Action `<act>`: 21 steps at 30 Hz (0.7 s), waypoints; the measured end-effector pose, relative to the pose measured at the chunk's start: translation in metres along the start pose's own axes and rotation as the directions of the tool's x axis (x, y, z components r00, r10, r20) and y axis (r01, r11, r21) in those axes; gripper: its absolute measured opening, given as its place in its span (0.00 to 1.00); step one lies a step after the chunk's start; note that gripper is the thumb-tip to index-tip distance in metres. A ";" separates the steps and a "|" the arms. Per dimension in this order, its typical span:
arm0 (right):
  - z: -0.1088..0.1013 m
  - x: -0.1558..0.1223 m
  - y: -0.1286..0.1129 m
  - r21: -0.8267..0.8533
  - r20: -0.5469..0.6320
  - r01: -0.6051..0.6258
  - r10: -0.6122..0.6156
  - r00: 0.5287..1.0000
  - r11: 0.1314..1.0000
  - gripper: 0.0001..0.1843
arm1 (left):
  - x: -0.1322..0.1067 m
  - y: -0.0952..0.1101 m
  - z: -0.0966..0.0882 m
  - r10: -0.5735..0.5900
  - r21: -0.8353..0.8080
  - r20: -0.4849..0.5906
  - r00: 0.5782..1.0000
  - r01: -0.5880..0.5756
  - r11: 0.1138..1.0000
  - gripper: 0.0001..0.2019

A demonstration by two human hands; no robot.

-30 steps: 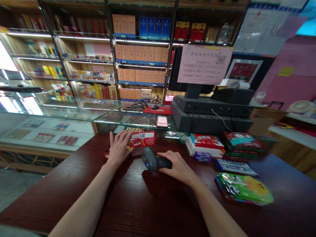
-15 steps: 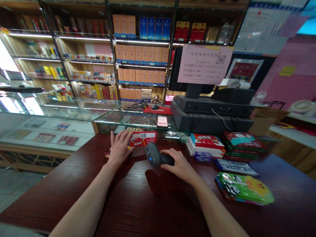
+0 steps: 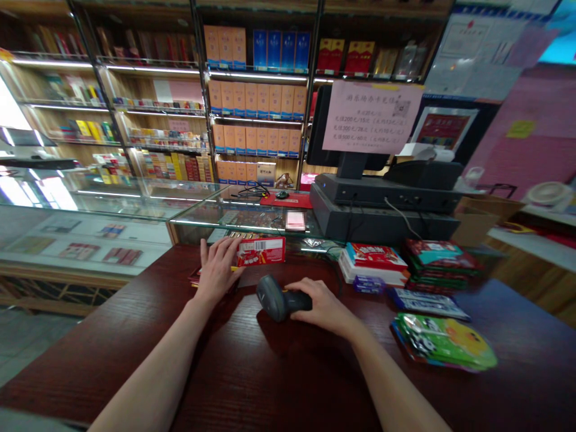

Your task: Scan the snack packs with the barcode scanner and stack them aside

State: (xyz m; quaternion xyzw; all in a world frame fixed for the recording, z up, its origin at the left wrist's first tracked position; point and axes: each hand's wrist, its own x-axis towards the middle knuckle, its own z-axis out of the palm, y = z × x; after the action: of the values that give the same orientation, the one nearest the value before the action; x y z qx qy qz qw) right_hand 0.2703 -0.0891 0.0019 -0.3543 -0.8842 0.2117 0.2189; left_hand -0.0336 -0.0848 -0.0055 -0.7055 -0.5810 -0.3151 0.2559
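Note:
My right hand (image 3: 323, 305) is wrapped around the handle of a dark grey barcode scanner (image 3: 273, 298), whose head points left and is low over the brown counter. To the left, my left hand (image 3: 219, 267) grips the left end of a red box (image 3: 265, 251) with a white barcode patch on its upper edge. The box is tilted so that the barcode side shows; my fingers cover its left end. Below this hand lie some thin packets (image 3: 195, 277), mostly hidden by it.
On the right lie white-and-red boxes (image 3: 375, 258), purple packs (image 3: 369, 284), a blue packet (image 3: 429, 303), green packets (image 3: 445, 342) and a dark stack (image 3: 441, 264). Behind stand a cash register (image 3: 382, 210), a glass showcase (image 3: 243, 213) and shelves with orange boxes (image 3: 258, 101).
My right hand has moved slightly left and down with the barcode scanner, whose head now tilts lower. The blue light on it no longer shows. My left hand and the red box are nearly unmoved.

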 end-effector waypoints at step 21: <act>0.006 -0.001 0.008 0.097 0.074 -0.026 0.019 0.997 0.995 0.32 | 0.000 0.005 -0.002 0.038 -0.004 -0.014 0.999 -0.038 0.999 0.34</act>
State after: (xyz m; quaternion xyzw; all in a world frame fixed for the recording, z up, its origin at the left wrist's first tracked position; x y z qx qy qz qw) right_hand 0.2725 -0.0860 -0.0075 -0.3450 -0.8762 0.2699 0.2010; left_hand -0.0293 -0.0870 -0.0037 -0.7148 -0.5648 -0.3165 0.2645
